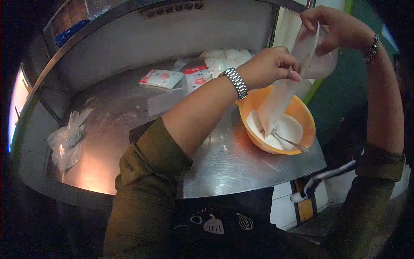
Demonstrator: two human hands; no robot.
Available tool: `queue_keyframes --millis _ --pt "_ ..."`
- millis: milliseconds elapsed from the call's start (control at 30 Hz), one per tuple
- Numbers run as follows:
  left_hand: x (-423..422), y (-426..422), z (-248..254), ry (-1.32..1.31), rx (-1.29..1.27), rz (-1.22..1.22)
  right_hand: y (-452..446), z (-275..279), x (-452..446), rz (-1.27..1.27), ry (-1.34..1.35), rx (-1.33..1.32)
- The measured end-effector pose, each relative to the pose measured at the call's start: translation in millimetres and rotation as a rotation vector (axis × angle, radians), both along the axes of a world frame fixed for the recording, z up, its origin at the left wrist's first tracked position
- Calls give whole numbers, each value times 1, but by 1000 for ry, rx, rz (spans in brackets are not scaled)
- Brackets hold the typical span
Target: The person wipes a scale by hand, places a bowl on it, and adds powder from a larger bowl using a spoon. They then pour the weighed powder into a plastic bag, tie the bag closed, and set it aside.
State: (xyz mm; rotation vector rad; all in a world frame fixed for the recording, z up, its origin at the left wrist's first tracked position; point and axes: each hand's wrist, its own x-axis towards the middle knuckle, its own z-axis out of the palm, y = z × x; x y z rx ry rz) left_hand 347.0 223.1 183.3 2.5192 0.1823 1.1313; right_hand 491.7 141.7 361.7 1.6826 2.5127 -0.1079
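Observation:
A clear plastic bag (305, 52) is held upright, its lower end reaching into an orange bowl (309, 113). My right hand (338, 29) grips the bag's open top edge, fingers bent over the rim. Lower down, my left hand (276, 64) pinches the bag's side between thumb and fingers. White powder (290, 128) lies in the bowl, and whitish contents show through the bag's lower part. A metal utensil (291, 142) rests in the powder, its handle slanting toward the bowl's right rim; its kind is unclear.
The bowl stands near the right front of a metal table (215, 168). Behind my left arm lie a red-and-white packet (161, 79), another such packet (197, 77) and several white bags (226, 58). A crumpled plastic bag (68, 142) lies far left. A raised wall (207, 32) borders the back.

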Motion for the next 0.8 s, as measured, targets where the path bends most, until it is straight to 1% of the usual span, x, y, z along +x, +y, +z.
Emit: queue_keyframes --millis 100,167,233,300,333,400,433,500,533,600,667,733,800 --pt "0 0 -1 8 3 21 1 0 2 13 54 -35" --pt "0 2 -1 10 15 40 -2 -1 3 30 62 -5" --pt "1 4 -1 -10 -27 -11 -1 -2 10 46 69 27" --pt "0 4 -1 -13 -19 3 2 -6 13 202 -83 262" --pt "0 3 0 -16 -13 18 -2 -6 8 202 -83 263" --pt "0 2 0 -29 -7 19 -14 -4 -7 59 60 97" --pt "0 1 0 -43 -3 21 -16 0 -10 59 60 95" --pt "-1 1 -1 -54 -9 6 -19 7 -14 64 -63 14" --pt "-2 1 -1 -65 -13 -8 -20 8 -18 65 -64 13" --pt "-2 0 -1 -65 7 5 -25 6 -27 32 -221 66" --pt "-2 -1 0 -66 29 15 -25 5 -28 29 -230 68" --pt "1 1 -3 -66 -8 39 -27 2 -35 26 -239 67" --pt "3 3 -6 -100 -44 20 -32 -2 -44 -83 -324 121"
